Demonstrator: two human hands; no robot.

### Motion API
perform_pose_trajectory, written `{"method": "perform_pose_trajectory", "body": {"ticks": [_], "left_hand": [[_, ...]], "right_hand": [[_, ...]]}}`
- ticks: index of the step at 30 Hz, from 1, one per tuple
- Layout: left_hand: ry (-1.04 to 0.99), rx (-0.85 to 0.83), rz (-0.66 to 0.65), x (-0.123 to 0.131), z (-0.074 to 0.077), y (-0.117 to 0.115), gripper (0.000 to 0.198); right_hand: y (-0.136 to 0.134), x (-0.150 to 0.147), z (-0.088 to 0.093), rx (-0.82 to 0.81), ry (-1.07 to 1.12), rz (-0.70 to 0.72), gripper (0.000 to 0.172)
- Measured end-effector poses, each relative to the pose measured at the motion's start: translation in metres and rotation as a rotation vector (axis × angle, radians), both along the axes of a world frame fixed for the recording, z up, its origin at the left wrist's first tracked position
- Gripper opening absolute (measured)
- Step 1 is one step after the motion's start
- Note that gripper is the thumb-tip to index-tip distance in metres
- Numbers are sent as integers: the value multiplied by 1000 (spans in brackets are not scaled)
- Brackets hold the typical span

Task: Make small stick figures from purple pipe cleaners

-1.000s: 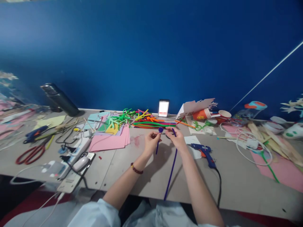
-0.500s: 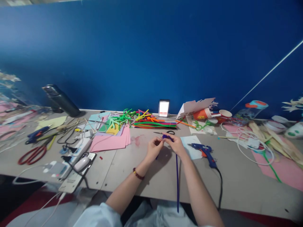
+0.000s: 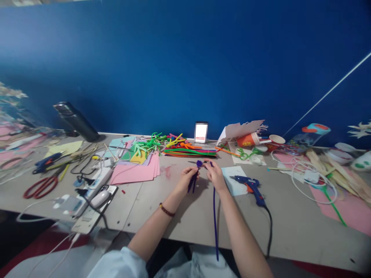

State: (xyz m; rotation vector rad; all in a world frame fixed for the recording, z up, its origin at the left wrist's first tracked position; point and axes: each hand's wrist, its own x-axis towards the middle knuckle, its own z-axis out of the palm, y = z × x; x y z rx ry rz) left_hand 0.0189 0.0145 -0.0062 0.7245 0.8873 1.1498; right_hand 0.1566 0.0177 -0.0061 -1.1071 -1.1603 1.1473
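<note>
1. Red-handled scissors point(image 3: 40, 187) lie near the left edge of the tabletop point(image 3: 162, 216), left of a white power strip point(image 3: 98, 181)
2. A stack of pink paper point(image 3: 131, 173) sits toward the back edge, just in front of a heap of coloured pipe cleaners point(image 3: 185, 151)
3. At mid-tabletop, the left hand point(image 3: 187, 179) and right hand point(image 3: 215, 175) are close together, both gripping a purple pipe cleaner point(image 3: 215, 220): small coil on top, short ends below the left hand, long strand hanging from the right hand toward the front edge
4. A blue glue gun point(image 3: 252, 186) lies just right of a pale blue card point(image 3: 233, 179), its black cord point(image 3: 270, 227) running over the front edge
</note>
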Motion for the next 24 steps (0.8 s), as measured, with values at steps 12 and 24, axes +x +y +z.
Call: {"method": "perform_pose_trajectory", "body": {"ticks": [12, 24], "left_hand": [[-167, -69, 87, -4, -10, 13, 23], [-93, -77, 131, -3, -9, 10, 38]], "right_hand": [[4, -7, -12, -157, 99, 165, 32], [-2, -9, -6, -140, -6, 144, 29]]}}
